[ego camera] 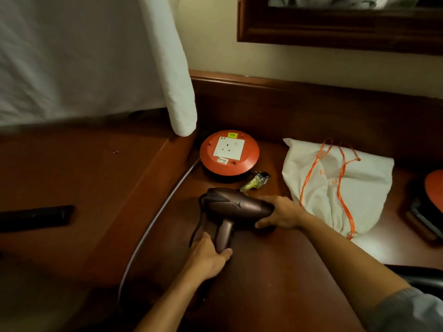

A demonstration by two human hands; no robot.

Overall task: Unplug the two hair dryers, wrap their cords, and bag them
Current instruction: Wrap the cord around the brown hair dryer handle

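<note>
A bronze-brown hair dryer [233,207] lies on the dark wooden desk [275,271], in the middle of the view. My left hand [206,256] grips the bottom of its handle. My right hand [280,213] holds the nozzle end of the barrel. The dryer's dark cord [197,226] loops down behind the handle. Behind the dryer sits a round orange extension reel [229,153] with an empty white socket on top. A white drawstring bag [340,185] with orange cords lies flat to the right. I see only one dryer.
A grey cable [155,219] curves along the desk's left edge from the reel. A small yellowish plug or clip [255,182] lies between reel and dryer. A second orange reel [434,190] shows at the far right edge. White bedding [72,56] hangs at the left; a black object [36,218] lies below it.
</note>
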